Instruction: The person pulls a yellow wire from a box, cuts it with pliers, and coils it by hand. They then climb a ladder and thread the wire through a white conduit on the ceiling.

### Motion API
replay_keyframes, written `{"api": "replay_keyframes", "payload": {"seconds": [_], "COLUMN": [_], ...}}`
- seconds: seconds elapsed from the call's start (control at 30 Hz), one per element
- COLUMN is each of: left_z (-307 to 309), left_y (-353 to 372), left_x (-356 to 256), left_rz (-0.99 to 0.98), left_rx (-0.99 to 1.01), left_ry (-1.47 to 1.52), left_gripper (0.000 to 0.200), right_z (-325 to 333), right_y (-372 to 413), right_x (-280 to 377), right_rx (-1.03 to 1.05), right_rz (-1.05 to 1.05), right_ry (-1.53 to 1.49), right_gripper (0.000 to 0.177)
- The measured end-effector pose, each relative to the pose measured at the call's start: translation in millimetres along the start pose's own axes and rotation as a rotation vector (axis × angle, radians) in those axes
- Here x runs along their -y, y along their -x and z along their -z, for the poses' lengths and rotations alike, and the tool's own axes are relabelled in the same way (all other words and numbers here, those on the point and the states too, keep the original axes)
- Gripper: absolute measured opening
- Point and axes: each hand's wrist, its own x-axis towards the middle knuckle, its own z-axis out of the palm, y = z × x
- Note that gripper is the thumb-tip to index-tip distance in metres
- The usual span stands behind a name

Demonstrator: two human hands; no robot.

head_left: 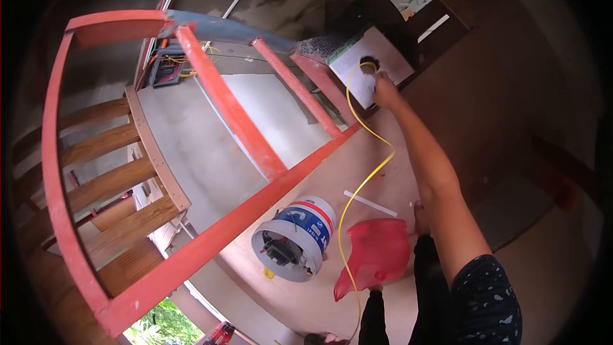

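One arm reaches up and away to a white panel (397, 57) with a dark round hole in it. At the end of this arm my right hand (384, 91) is closed at the lower edge of the hole; what its fingers hold is too small to make out. A yellow cable (391, 151) runs from the hole, close by the hand, down past a red plastic bag (377, 249) on the floor. My left hand does not show.
A red metal frame (223, 236) stands at the left, with wooden steps (108, 188) beyond it. On the floor are a white bucket (322, 214) holding dark tools and a white strip (370, 204). A dark toolbox (167, 70) lies farther back.
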Motion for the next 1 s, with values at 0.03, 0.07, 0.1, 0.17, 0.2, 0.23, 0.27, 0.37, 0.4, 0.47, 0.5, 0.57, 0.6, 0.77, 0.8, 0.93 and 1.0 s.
{"api": "replay_keyframes", "payload": {"seconds": [0.03,0.07,0.1,0.17,0.2,0.23,0.27,0.37,0.4,0.47,0.5,0.57,0.6,0.77,0.8,0.93,1.0], "left_z": [1,2,4,9,11,16,22,46,56,78,94,121,134,187,199,238,264], "left_y": [4,7,12,23,31,38,45,70,76,79,77,83,85,86,87,98,102], "left_x": [-5,-10,-16,-29,-35,-45,-52,-69,-74,-63,-63,-65,-68,-56,-55,-50,-48], "left_rz": [-0.009,-0.022,-0.037,-0.076,-0.103,-0.129,-0.151,-0.197,-0.225,-0.231,-0.456,-0.665,-0.66,-0.896,-0.92,-0.958,-0.975], "left_rx": [0.003,0.004,0.006,-0.001,-0.006,-0.008,-0.011,-0.04,-0.053,-0.028,0.057,0.154,0.182,0.305,0.341,0.354,0.32], "left_ry": [0.036,0.077,0.123,0.229,0.292,0.357,0.427,0.691,0.776,0.883,0.739,0.625,0.664,0.754,0.831,1.046,1.048], "left_gripper": [0.007,0.007,0.007,0.007,0.007,0.007,0.007,0.008,0.008,0.012,0.019,0.034,0.036,0.022,0.025,0.031,0.031], "right_z": [0,-11,-1,-47,-62,-21,-25,0,33,108,102,135,166,243,248,255,262], "right_y": [13,36,60,112,155,194,232,371,403,457,492,518,527,591,608,685,720], "right_x": [-3,-13,-13,-108,-144,-96,-116,-136,-123,-91,-102,-67,-41,104,107,112,92], "right_rx": [0.073,-0.055,-0.072,0.037,-0.087,-0.038,0.284,0.206,0.253,0.297,0.361,0.619,0.739,0.799,0.788,0.814,0.892], "right_rz": [0.006,0.013,0.051,-0.104,0.061,-0.03,-0.221,-0.214,-0.107,0.272,-0.221,-0.423,-0.037,-0.727,-0.722,-0.832,-0.92], "right_ry": [0.117,0.185,0.123,0.149,0.183,-0.131,0.096,-0.091,-0.183,-0.377,-0.405,-0.171,0.148,-0.159,-0.137,0.015,0.097], "right_gripper": [0.04,0.037,0.035,0.039,0.041,0.043,0.056,0.037,0.031,0.022,0.02,0.015,0.014,0.006,0.006,0.014,0.016]}}
